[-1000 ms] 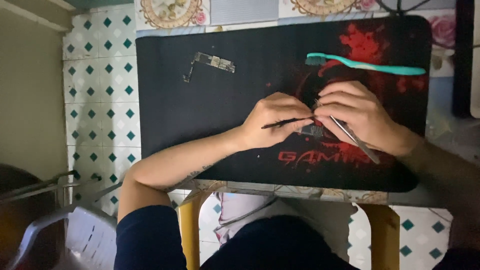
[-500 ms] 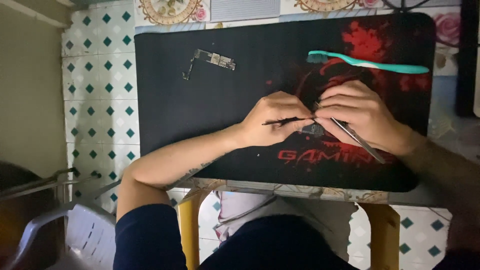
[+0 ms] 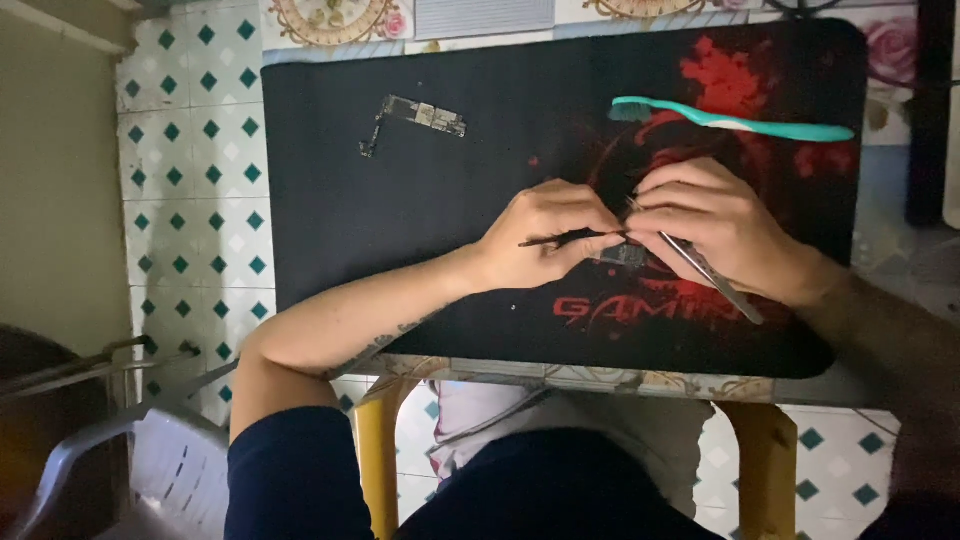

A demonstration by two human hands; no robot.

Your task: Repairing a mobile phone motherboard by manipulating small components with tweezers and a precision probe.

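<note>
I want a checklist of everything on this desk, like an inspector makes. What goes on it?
Surface: black desk mat with red print, on a patterned tabletop with yellow legs.
Job's things: small dark part on the mat, between both hands; details unclear.
Clutter: teal toothbrush at the mat's far edge; bare circuit board lying apart at the far left.
Grippers: left hand pinches a thin dark tool; right hand holds metal tweezers.
Cables: nothing seen.
Surroundings: white floor tiles with green diamonds; grey plastic chair at lower left.
</note>
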